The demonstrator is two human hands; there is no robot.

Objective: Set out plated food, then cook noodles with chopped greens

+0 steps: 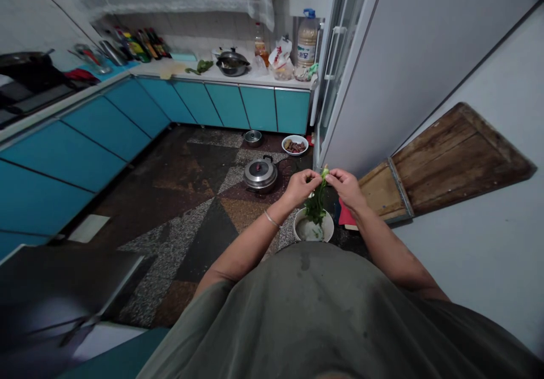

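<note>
My left hand (300, 186) and my right hand (346, 187) are raised together over the floor, both pinching the pale top end of a leafy green vegetable stalk (318, 202). Its dark leaves hang down between the hands. Directly below stands a white bowl (328, 229) on the floor, with the leaves dangling into it. A thin bracelet sits on my left wrist.
A lidded steel pot (260, 173), a small steel bowl (253, 137) and a white bowl of food (294, 145) stand on the patterned floor. Teal cabinets (106, 130) run along the left and back. A fridge (340, 79) and a leaning wooden board (446, 161) stand at the right.
</note>
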